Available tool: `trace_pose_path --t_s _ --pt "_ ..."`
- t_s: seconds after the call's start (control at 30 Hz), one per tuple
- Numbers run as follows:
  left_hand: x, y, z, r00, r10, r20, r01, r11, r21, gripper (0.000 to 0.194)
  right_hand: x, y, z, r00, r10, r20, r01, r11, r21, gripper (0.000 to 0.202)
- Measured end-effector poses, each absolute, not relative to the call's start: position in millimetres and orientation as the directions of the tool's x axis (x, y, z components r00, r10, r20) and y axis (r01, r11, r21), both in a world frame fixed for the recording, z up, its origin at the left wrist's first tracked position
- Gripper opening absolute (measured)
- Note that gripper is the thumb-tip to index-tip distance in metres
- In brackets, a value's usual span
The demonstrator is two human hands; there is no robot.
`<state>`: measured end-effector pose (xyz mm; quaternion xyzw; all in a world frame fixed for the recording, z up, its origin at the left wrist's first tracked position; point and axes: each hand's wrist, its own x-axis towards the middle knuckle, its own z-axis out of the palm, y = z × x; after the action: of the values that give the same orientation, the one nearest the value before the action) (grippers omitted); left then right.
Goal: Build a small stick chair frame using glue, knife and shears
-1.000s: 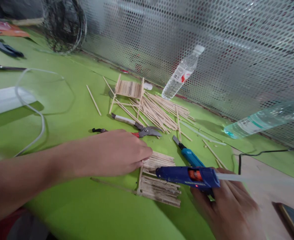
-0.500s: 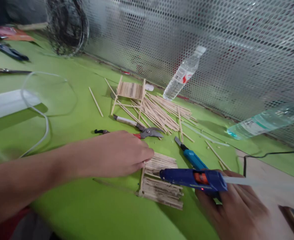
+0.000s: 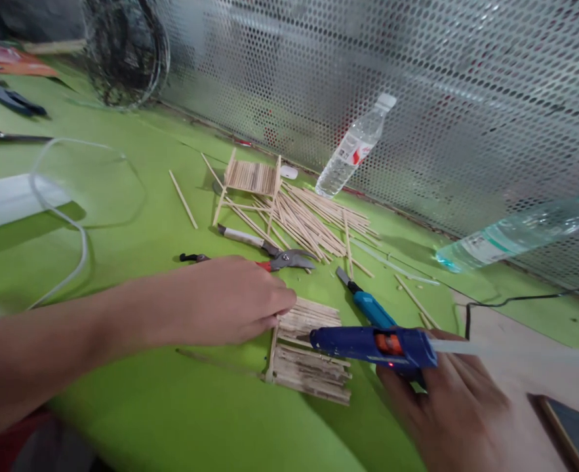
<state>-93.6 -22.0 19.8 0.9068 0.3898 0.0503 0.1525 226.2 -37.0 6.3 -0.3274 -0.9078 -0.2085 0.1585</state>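
My right hand grips a blue hot glue gun with a small red light on its side and a clear glue stick out of its back. Its nozzle points left, over a small panel of wooden sticks with brownish glue smears. My left hand pinches the panel's upper left corner; the fingertips partly hide what they hold. Just beyond that hand lie pruning shears with one white and one red handle. A teal utility knife lies behind the glue gun.
A small stick-built chair stands beside a pile of loose wooden sticks. Two plastic bottles, one clear and one teal-tinted, lean on the perforated metal screen. A wire coil, pliers and a phone lie around.
The whole view has shifted slightly, so things sit a little further left. Both hands keep their holds, and the glue gun's nozzle stays over the stick panel.
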Motion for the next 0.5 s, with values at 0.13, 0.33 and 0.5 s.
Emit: trace_pose_path --t_s 0.13,0.33,0.5 --pt "-93.4 -23.1 21.8 0.676 0.736 -0.027 0.706 -0.637 0.311 0.017 217.8 -39.8 2.1 -0.652 0.539 0.533 0.731 0.632 0.256 0.016" --pt "-94.9 -23.6 22.8 0.681 0.732 -0.006 0.697 -0.646 0.312 0.018 218.9 -41.2 2.7 -0.678 0.546 0.492 0.716 0.641 0.276 0.018" --pt "-95.0 -23.6 22.3 0.684 0.729 0.002 0.688 -0.646 0.329 0.018 221.7 -40.6 1.1 -0.686 0.545 0.482 0.711 0.642 0.286 0.021"
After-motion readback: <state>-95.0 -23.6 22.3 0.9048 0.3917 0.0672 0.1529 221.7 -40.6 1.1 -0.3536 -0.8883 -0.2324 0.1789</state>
